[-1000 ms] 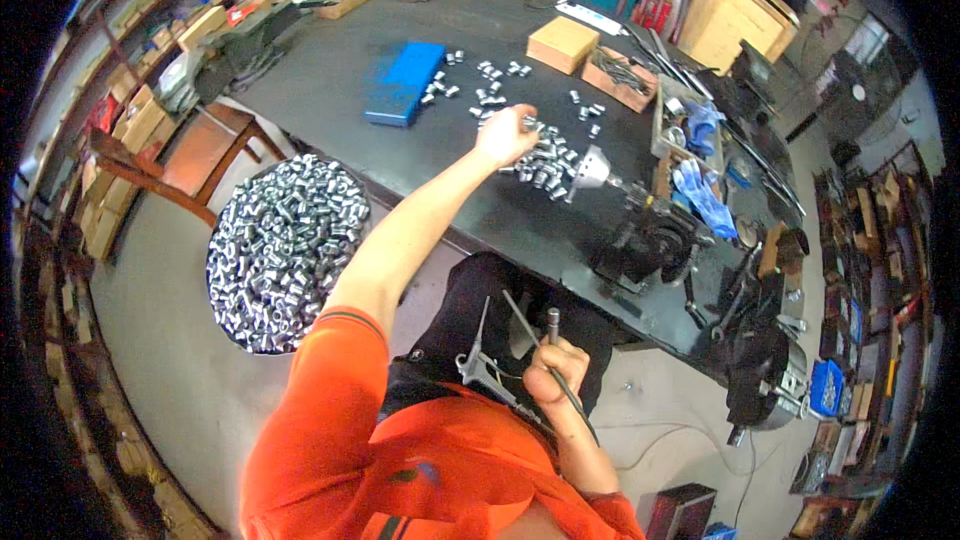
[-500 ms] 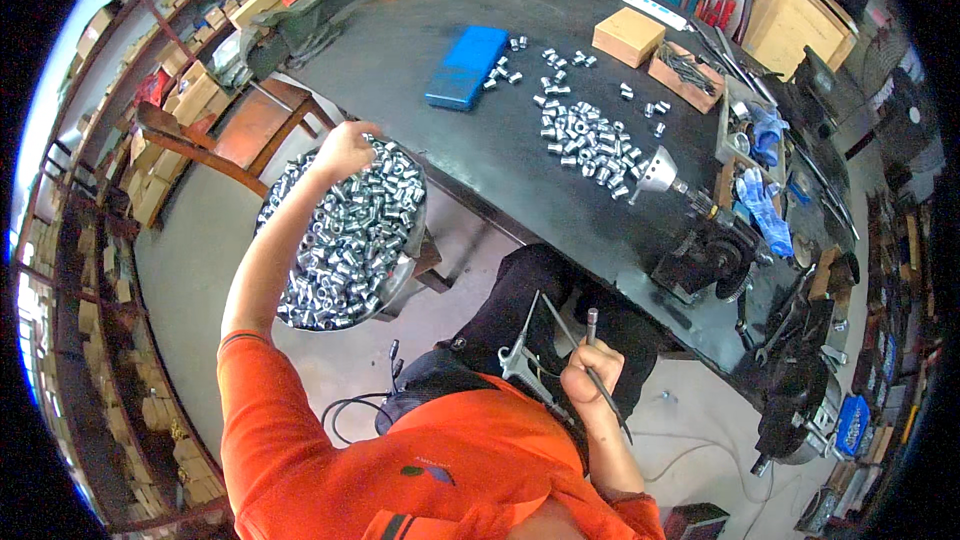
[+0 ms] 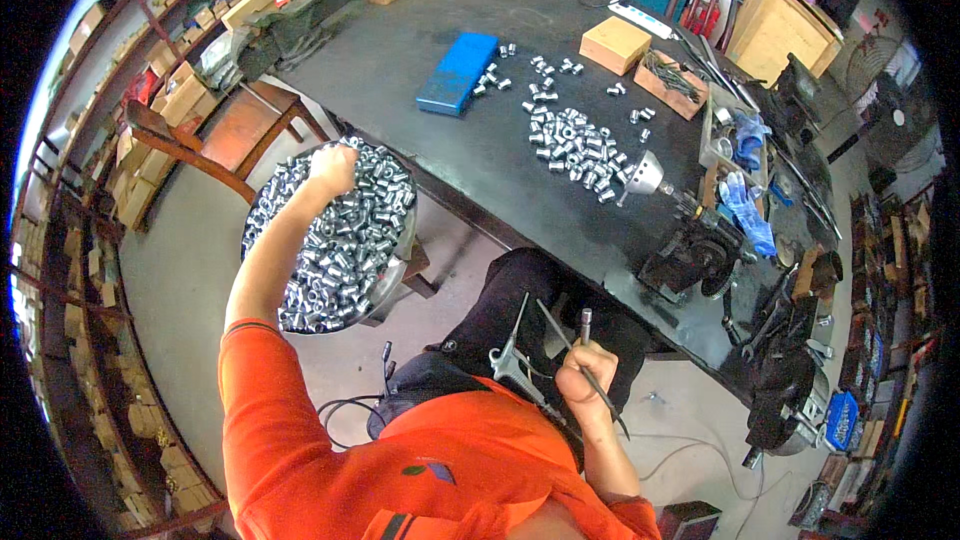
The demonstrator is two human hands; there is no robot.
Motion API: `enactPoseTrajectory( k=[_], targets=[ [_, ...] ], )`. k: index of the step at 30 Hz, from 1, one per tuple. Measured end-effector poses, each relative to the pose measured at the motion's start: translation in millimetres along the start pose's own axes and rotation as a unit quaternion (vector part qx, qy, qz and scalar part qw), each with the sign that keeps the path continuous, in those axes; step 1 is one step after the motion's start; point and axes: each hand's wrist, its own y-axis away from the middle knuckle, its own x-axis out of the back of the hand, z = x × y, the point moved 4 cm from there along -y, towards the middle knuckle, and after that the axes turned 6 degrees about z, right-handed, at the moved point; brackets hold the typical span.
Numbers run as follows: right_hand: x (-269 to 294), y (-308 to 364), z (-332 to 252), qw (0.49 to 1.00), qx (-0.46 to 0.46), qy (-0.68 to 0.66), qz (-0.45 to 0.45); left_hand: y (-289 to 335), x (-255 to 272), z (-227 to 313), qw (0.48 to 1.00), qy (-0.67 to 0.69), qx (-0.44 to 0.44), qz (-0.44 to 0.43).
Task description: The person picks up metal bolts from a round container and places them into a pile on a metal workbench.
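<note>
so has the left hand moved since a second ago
Yes. Judged against the blue box, the left hand has gone from its right, over the table, to its lower left, at the heaped metal parts.

The left hand [image 3: 335, 170], at the tabletop pile of hollow metal sleeves [image 3: 575, 145] one second earlier, had crossed to the round basin [image 3: 384, 286], then shifted inward from its far rim
</note>
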Motion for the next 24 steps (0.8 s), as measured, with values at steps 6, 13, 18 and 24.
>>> enactPoseTrajectory(
  k=[6, 13, 18, 24],
  targets=[
    [-7, 4, 1, 1.000, -0.011, 0.009, -0.022, -3, -5, -13, 0.996, 0.052, 0.066, 0.015],
    [-7, 5, -4, 1.000, -0.004, 0.014, -0.024, 8, 36, 1, 0.998, 0.048, 0.009, 0.036],
    [-11, 1, -6, 0.998, -0.004, -0.002, -0.061, 51, 71, 65, 0.841, 0.536, -0.010, -0.073],
    [-33, -5, -22, 0.983, 0.065, -0.034, -0.166, 131, 115, 167, 0.624, 0.731, -0.102, -0.256]
  ],
)
